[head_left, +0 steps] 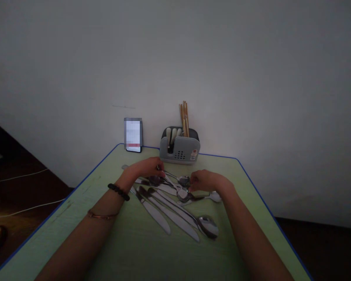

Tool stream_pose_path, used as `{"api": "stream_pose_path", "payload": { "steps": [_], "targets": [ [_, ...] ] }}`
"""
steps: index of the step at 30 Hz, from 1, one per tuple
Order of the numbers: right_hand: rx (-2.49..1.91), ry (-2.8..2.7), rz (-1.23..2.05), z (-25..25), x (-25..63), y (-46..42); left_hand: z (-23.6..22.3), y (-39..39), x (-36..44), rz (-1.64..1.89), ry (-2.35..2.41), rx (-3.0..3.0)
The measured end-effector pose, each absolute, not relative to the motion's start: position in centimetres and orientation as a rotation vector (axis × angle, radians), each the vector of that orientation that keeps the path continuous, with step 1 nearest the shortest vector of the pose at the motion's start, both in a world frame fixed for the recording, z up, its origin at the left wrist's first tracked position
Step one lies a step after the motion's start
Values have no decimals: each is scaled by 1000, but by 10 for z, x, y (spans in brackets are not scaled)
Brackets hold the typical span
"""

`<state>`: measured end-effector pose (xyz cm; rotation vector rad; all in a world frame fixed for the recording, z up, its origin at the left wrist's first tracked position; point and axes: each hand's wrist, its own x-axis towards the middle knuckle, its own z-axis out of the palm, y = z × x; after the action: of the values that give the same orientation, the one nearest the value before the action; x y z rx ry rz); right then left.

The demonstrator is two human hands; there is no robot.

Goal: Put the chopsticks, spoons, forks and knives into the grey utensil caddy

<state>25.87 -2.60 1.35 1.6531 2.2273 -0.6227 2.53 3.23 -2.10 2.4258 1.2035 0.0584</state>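
Observation:
Several metal spoons and knives lie spread on a green table. My left hand is closed in a pinch on the handle end of a small spoon. My right hand is closed too, its fingers pinched at the spoons near that spoon's bowl; what exactly it grips I cannot make out. A large spoon lies nearer me, right of two long knives. A grey cutlery holder with wooden chopsticks stands just behind both hands.
A phone with a lit screen leans against the white wall at the table's back edge. The table has a blue rim. Dark floor with white cables lies to the left.

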Motion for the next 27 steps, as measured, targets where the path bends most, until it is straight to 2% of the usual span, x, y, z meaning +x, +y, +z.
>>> {"api": "stream_pose_path", "payload": {
  "steps": [12, 17, 27],
  "targets": [
    [1657, 2219, -620, 10, 260, -24, -26, 37, 20, 148, 1123, 2290],
    [1667, 2215, -629, 9, 261, -22, -24, 40, 13, 275, 891, 2103],
    [1727, 2194, -629, 18, 268, -26, -34, 49, 2, 591, 983, 1873]
  ]
}}
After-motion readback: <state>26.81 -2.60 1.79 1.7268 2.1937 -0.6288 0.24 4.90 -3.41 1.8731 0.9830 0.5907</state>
